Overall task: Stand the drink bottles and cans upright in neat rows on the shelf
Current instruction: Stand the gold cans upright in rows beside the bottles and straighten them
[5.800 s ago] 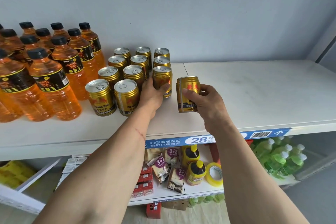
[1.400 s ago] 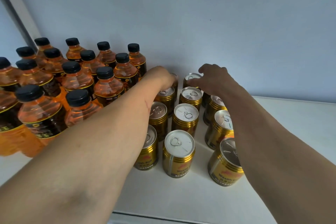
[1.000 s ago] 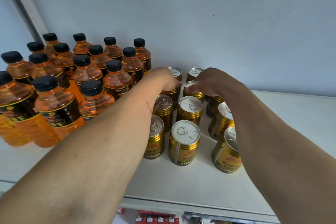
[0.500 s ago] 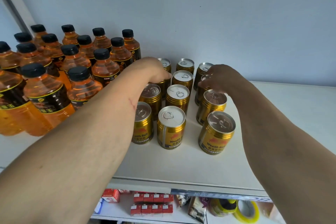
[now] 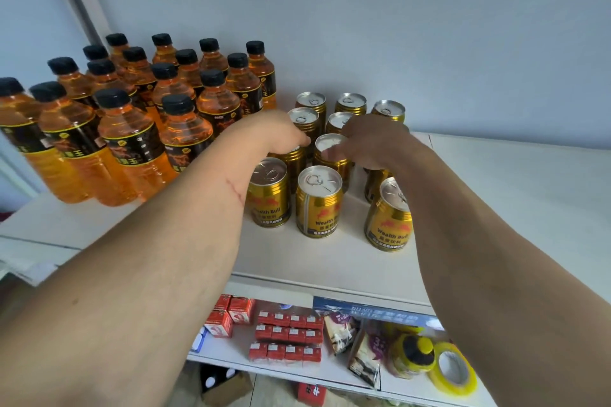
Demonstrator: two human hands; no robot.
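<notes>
Fingers of the left hand point(image 5: 281, 134) curl down over the top of a gold can point(image 5: 292, 160) in the left column, second from the front; the grip itself is hidden behind the knuckles, so whether they hold or merely rest I cannot tell. Right hand point(image 5: 370, 142) fingers point(image 5: 334, 152) reach leftward onto the lid of the middle-column can point(image 5: 330, 155), touching its rim, loosely bent; a true pinch cannot be made out. Cans stand upright in three columns on the white shelf point(image 5: 496, 195). Nearer than both hands: three front cans point(image 5: 319, 201), the rightmost set apart from the other two. Beyond the fingers: more cans against the wall. Left of the left hand: orange bottles point(image 5: 185, 132) with black caps, upright, in rows. Below, a lower shelf point(image 5: 231, 344) with red boxes point(image 5: 287, 337) and a yellow tape roll point(image 5: 454, 370).
</notes>
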